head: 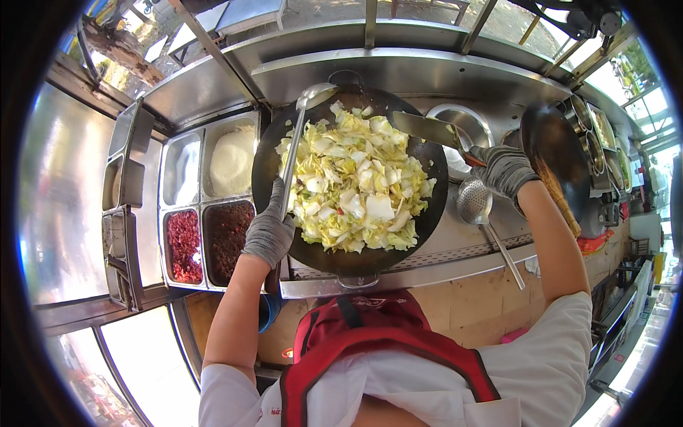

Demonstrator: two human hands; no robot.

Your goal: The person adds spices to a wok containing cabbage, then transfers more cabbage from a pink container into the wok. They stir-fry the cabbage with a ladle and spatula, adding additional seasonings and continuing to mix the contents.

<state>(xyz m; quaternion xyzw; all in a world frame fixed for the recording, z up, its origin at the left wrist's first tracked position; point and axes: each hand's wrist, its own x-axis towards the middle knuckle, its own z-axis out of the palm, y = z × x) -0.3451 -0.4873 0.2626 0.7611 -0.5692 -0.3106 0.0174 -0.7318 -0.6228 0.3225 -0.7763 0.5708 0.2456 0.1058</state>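
Observation:
Chopped cabbage (357, 181) is heaped in a large dark wok (331, 261) in front of me. My left hand (270, 229), in a grey knit glove, grips the handle of a metal ladle (293, 144). The ladle's bowl rests over the wok's far left rim. My right hand (504, 169), gloved the same way, holds a wok spatula (429, 129) by its reddish-brown handle. The spatula's broad metal blade is above the wok's right side, apart from most of the cabbage.
Left of the wok, metal pans hold pale powder (232, 160), chopped red peppers (184, 245) and a dark reddish seasoning (229, 240). A perforated skimmer (475, 202), a steel bowl (461, 120), a second wok (555, 155) and a bamboo brush (557, 195) are at the right.

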